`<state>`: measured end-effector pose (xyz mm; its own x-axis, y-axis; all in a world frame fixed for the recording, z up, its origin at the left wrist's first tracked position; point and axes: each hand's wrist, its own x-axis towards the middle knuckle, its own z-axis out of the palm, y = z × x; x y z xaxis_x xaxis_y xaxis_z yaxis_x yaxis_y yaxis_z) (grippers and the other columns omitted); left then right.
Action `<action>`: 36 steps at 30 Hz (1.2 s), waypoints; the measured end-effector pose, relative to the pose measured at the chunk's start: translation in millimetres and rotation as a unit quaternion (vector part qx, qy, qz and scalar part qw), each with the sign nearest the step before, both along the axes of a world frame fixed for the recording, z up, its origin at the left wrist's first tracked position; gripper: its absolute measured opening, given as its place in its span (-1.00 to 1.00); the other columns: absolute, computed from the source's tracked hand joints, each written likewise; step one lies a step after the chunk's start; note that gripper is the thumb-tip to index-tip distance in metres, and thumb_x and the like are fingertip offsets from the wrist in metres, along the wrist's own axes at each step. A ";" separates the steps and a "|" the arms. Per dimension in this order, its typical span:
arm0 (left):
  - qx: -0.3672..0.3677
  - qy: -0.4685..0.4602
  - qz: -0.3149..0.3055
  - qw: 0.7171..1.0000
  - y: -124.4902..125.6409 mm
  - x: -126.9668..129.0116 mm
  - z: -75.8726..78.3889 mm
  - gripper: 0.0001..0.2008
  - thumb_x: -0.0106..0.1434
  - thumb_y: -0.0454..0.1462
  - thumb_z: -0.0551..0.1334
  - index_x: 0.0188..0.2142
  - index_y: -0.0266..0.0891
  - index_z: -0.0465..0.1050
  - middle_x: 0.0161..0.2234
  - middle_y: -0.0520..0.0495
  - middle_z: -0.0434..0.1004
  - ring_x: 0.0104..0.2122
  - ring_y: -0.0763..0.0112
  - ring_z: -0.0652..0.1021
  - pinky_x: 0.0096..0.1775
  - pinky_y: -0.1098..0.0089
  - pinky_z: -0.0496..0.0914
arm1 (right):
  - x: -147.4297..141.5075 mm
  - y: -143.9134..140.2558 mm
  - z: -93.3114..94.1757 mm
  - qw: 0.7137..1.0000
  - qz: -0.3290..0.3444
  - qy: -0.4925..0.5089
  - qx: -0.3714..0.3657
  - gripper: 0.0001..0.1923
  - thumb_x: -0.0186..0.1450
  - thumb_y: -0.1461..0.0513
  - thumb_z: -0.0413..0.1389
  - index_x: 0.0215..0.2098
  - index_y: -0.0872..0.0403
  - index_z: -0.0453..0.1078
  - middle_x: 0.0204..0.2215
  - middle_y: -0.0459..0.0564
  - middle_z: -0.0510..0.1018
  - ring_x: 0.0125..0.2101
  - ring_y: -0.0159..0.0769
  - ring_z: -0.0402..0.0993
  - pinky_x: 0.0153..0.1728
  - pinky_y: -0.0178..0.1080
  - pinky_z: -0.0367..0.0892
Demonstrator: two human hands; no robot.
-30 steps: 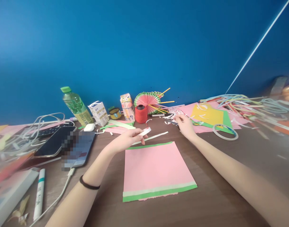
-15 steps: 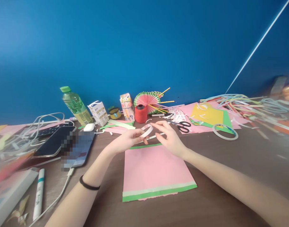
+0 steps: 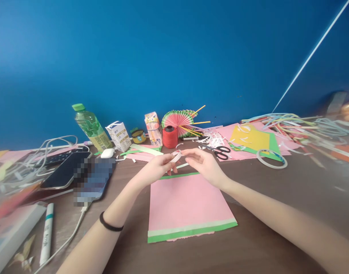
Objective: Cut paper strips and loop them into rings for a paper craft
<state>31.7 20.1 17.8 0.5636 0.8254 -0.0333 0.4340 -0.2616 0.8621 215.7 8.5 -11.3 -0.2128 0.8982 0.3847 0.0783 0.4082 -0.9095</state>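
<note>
Both hands' grip meets on the tape roll [image 3: 176, 156] between fingertips.

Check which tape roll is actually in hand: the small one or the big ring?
The small white tape roll, pinched between left hand and right hand above the pink sheet. The larger tape ring lies untouched on the table, far right.

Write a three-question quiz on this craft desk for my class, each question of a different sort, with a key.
1. True or false: both hands meet on the small white tape roll.
2. Which lies nearest the right hand? A) black-handled scissors B) green-capped plastic bottle C) white marker pen
3. Fill in: the pink paper sheet with green edge strips lies flat on the brown wooden ____.

Key: 1 true, the left hand pinches it too; 2 A; 3 table.
</note>
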 end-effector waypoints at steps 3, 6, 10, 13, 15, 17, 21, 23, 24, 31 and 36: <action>0.008 0.017 0.006 1.000 -0.3 0.5 -1.1 -0.69 0.18 -0.13 0.00 -0.16 -0.23 0.32 -0.42 -0.01 0.46 -0.48 0.47 0.38 -0.44 0.46 0.26 | -0.2 1.6 -1.4 0.999 0.009 0.039 -0.027 -0.89 0.14 0.23 0.07 -0.33 0.07 0.30 -0.17 0.02 0.48 -0.13 -0.29 0.40 -0.08 -0.17 0.31; 0.007 0.025 -0.008 1.000 0.3 0.4 -3.2 -0.68 0.19 -0.14 -0.01 -0.14 -0.22 0.31 -0.44 0.01 0.42 -0.53 0.50 0.31 -0.51 0.49 0.19 | 0.2 2.0 -2.1 0.998 -0.001 0.045 -0.032 -0.92 0.14 0.23 0.08 -0.40 0.08 0.28 -0.15 0.04 0.47 -0.14 -0.29 0.41 -0.10 -0.17 0.32; -0.006 0.026 -0.045 0.999 -0.7 0.1 0.3 -0.71 0.15 -0.19 0.04 -0.16 -0.23 0.33 -0.41 0.01 0.39 -0.48 0.49 0.31 -0.47 0.49 0.18 | 1.9 2.6 -3.0 0.999 -0.017 0.029 -0.040 -0.92 0.16 0.22 0.06 -0.42 0.08 0.26 -0.12 0.06 0.46 -0.16 -0.28 0.43 -0.12 -0.16 0.33; -0.020 0.032 -0.064 0.997 -3.0 -0.8 6.8 -0.73 0.14 -0.20 0.03 -0.22 -0.23 0.38 -0.34 0.00 0.39 -0.46 0.49 0.31 -0.44 0.48 0.18 | 2.8 3.3 -3.8 0.999 -0.034 0.003 -0.035 -0.87 0.19 0.16 0.02 -0.41 0.07 0.23 -0.21 0.03 0.51 -0.23 -0.28 0.46 -0.17 -0.14 0.35; -0.028 0.042 -0.068 0.996 -3.8 -1.8 9.7 -0.71 0.15 -0.20 0.01 -0.19 -0.21 0.37 -0.35 0.01 0.40 -0.47 0.48 0.30 -0.43 0.48 0.18 | 2.8 3.4 -3.7 0.998 -0.048 -0.020 -0.030 -0.84 0.21 0.12 -0.01 -0.40 0.05 0.21 -0.34 -0.01 0.54 -0.31 -0.28 0.48 -0.22 -0.13 0.36; -0.032 0.048 -0.064 0.996 -3.6 -2.8 10.2 -0.66 0.16 -0.20 -0.01 -0.08 -0.18 0.30 -0.41 0.03 0.38 -0.50 0.49 0.27 -0.46 0.48 0.16 | 2.6 2.7 -2.7 0.997 -0.061 -0.044 -0.024 -0.81 0.21 0.09 -0.03 -0.41 0.04 0.19 -0.45 -0.05 0.53 -0.37 -0.28 0.48 -0.26 -0.13 0.36; -0.020 0.051 -0.044 0.998 -2.5 -4.4 8.1 -0.64 0.17 -0.19 -0.03 -0.07 -0.22 0.29 -0.52 0.07 0.24 -0.54 0.51 0.22 -0.49 0.48 0.14 | 2.5 -1.0 1.0 0.991 -0.092 -0.098 -0.001 -0.83 0.22 0.10 -0.04 -0.42 0.02 0.16 -0.50 -0.09 0.52 -0.39 -0.26 0.47 -0.27 -0.13 0.35; -0.018 0.053 -0.036 0.998 -2.1 -5.0 7.5 -0.64 0.16 -0.20 -0.03 -0.07 -0.21 0.29 -0.53 0.07 0.19 -0.53 0.50 0.22 -0.49 0.49 0.14 | 2.4 -2.6 2.4 0.992 -0.084 -0.094 0.000 -0.85 0.22 0.12 -0.05 -0.41 0.02 0.16 -0.47 -0.08 0.52 -0.36 -0.25 0.48 -0.26 -0.13 0.35; -0.017 0.054 -0.035 0.998 -2.0 -5.2 7.3 -0.64 0.16 -0.21 -0.03 -0.07 -0.21 0.29 -0.54 0.08 0.17 -0.54 0.50 0.22 -0.49 0.49 0.13 | 2.2 -3.0 2.8 0.994 -0.071 -0.081 -0.006 -0.86 0.23 0.12 -0.05 -0.40 0.02 0.15 -0.46 -0.08 0.52 -0.34 -0.25 0.48 -0.26 -0.13 0.36; -0.001 0.048 -0.028 0.998 -0.1 -6.4 4.3 -0.69 0.18 -0.19 -0.08 -0.19 -0.23 0.32 -0.57 0.08 0.11 -0.55 0.49 0.18 -0.49 0.46 0.10 | 0.9 -3.5 2.4 0.999 -0.025 -0.027 -0.035 -0.88 0.25 0.14 -0.07 -0.39 0.01 0.13 -0.41 -0.07 0.50 -0.27 -0.26 0.49 -0.25 -0.16 0.39; 0.003 0.030 0.012 0.999 2.2 -8.0 1.5 -0.74 0.16 -0.21 -0.07 -0.33 -0.27 0.32 -0.58 0.09 0.06 -0.56 0.51 0.13 -0.51 0.46 0.06 | 0.1 -7.7 3.0 0.998 -0.012 -0.069 0.002 -0.88 0.28 0.14 -0.13 -0.38 0.00 0.09 -0.36 -0.02 0.53 -0.17 -0.21 0.44 -0.22 -0.12 0.36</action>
